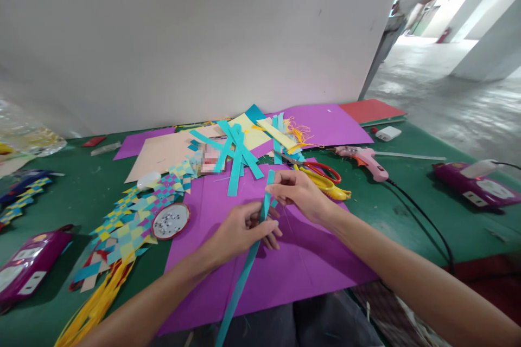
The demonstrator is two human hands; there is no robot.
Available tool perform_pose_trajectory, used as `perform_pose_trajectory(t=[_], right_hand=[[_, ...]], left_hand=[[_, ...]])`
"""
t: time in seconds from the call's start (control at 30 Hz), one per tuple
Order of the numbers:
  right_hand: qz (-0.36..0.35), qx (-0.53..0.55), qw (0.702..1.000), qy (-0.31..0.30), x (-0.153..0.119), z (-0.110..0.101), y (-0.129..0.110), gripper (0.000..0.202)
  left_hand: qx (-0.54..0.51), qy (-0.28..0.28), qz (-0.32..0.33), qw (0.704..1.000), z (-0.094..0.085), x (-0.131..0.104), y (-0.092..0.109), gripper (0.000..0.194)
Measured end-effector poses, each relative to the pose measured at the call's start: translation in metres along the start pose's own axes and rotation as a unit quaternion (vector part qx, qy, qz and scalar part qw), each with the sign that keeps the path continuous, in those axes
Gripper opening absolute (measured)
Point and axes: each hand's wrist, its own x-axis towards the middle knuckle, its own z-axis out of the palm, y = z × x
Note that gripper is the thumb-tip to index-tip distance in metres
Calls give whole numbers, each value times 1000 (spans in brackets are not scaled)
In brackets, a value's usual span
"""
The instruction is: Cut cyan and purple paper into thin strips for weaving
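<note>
A long turquoise paper strip [245,276] runs between both hands and hangs down past the front edge of the table. My left hand [248,230] grips it near the middle, thumb on top and the other fingers behind. My right hand [299,192] pinches the strip close to its upper end. Beneath them lies a large purple paper sheet [228,282]. Several loose turquoise strips [235,168] are piled just beyond my hands. Red-handled scissors [323,169] and a yellow-handled tool [331,188] rest beside my right hand.
Woven paper pieces with yellow tassels [134,227] and a round dish of small beads [171,220] sit at left. A pink glue gun [364,161] with a black cord lies at right, near a purple power strip [478,187]. A white board [195,49] stands behind; a person [409,2] is far off.
</note>
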Motion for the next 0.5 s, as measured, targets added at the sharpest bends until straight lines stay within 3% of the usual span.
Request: perform_pose_trajectory(t=[0.3,0.5], right_hand=[[22,90,996,-8,0,-2,2,30],[26,88,996,1,2,-3,2,32]], left_hand=[[-71,-16,13,997,-2,-2,0,23],[-65,-3,1,998,-1,-1,3,20]])
